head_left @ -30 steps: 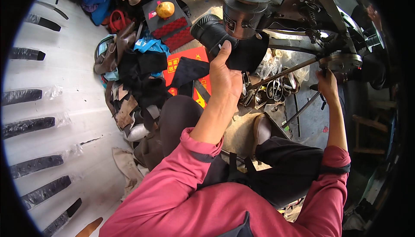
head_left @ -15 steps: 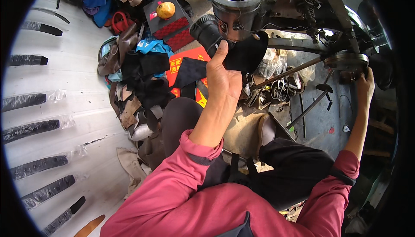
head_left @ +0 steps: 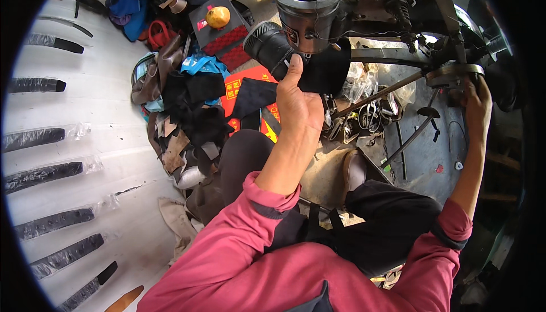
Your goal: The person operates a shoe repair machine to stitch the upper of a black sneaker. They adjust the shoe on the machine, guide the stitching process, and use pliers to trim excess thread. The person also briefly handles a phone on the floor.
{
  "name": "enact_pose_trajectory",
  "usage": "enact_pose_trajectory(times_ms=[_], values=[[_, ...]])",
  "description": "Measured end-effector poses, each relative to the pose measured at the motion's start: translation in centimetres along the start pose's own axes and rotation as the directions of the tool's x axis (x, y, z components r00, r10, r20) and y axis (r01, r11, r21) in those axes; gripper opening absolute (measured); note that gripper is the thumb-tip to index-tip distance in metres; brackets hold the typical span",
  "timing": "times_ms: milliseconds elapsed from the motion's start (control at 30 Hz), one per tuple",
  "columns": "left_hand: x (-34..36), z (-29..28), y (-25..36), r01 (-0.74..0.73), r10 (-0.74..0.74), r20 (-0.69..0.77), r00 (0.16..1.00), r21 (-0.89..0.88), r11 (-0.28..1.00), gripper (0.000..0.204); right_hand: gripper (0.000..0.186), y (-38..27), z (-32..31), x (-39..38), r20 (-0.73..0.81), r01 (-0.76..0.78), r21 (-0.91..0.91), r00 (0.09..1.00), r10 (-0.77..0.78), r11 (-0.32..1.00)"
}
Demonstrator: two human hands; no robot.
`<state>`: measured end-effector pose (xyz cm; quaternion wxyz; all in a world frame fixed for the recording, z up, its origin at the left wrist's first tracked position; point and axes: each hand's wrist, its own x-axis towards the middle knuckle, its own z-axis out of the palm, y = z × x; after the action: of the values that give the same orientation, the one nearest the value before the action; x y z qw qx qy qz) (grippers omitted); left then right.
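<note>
My left hand (head_left: pixel 298 104) is closed on a black leather boot (head_left: pixel 267 47), its thumb pointing up along it. The boot lies tilted, toe-end or heel unclear, against the underside of a metal machine cylinder (head_left: pixel 307 13), with wide black material (head_left: pixel 324 70) extending rightward. My right hand (head_left: pixel 476 98) reaches up at the right, fingers curled on the round metal wheel (head_left: pixel 441 73) of the machine; its fingertips are partly hidden beneath it.
Dark stacked boxes (head_left: pixel 222 42) carry a yellow round fruit (head_left: pixel 217 16). Black scraps (head_left: pixel 190 118) and red boxes (head_left: pixel 233 93) lie beyond my knees. Wrapped strips (head_left: pixel 42 175) rest on a pale surface (head_left: pixel 102 130) at left. Metal rods (head_left: pixel 406 141) and small tools occupy the right.
My right hand has moved rightward from the crank area to the wheel's right side, then slightly up and left under it. My left hand and the boot stay nearly in place.
</note>
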<state>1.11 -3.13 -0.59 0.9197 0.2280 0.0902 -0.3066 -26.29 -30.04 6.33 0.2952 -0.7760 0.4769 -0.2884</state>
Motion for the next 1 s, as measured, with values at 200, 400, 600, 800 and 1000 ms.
enact_pose_trajectory(times_ms=[200,400,600,800,1000], values=[[0.2,-0.1,0.1,0.033,-0.033,0.008,0.999,-0.009,0.999,0.040,0.031,9.8,-1.1,4.4,-0.192,-0.078,-0.323,0.981,0.015,0.943],[0.0,0.0,0.0,0.014,-0.014,-0.008,1.000,-0.002,1.000,0.039,0.024,8.9,5.7,0.1,0.312,-0.298,-0.034,0.904,0.294,0.954],[-0.4,0.5,0.0,0.002,-0.002,-0.009,1.000,0.031,1.000,0.030,0.023,-0.3,2.7,-1.6,0.235,-0.046,0.002,0.971,0.045,0.999],[-0.4,0.8,0.2,0.021,-0.022,0.010,1.000,0.022,1.000,0.029,0.027,5.9,-2.3,3.9,-0.146,-0.078,-0.279,0.989,0.038,0.957],[-0.4,0.5,0.0,0.007,-0.008,0.017,1.000,0.047,0.999,0.037,0.037,15.1,4.1,3.1,0.067,0.032,-0.454,0.998,-0.002,0.890]])
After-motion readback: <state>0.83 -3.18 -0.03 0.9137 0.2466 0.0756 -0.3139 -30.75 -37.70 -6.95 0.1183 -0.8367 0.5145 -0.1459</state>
